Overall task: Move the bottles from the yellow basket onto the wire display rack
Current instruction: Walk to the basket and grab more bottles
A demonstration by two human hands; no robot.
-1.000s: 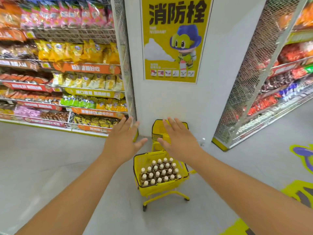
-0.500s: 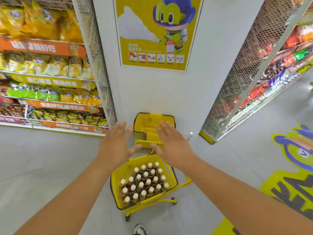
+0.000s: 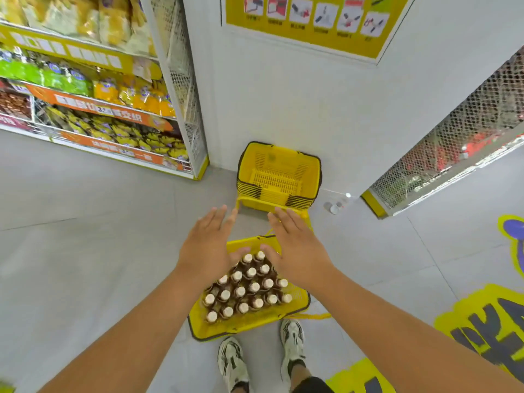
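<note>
Below open hands, bottles [image 3: 246,290] upright, caps up, in yellow basket [image 3: 295,307].

Stacked empty baskets [image 3: 279,177] beside snack shelves [image 3: 93,89].

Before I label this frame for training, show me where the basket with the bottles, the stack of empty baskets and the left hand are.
basket with the bottles [image 3: 241,329]: head view, near yellow wall.
stack of empty baskets [image 3: 279,177]: head view, slatted bottom of the top basket.
left hand [image 3: 208,249]: head view, back of the hand.
</note>
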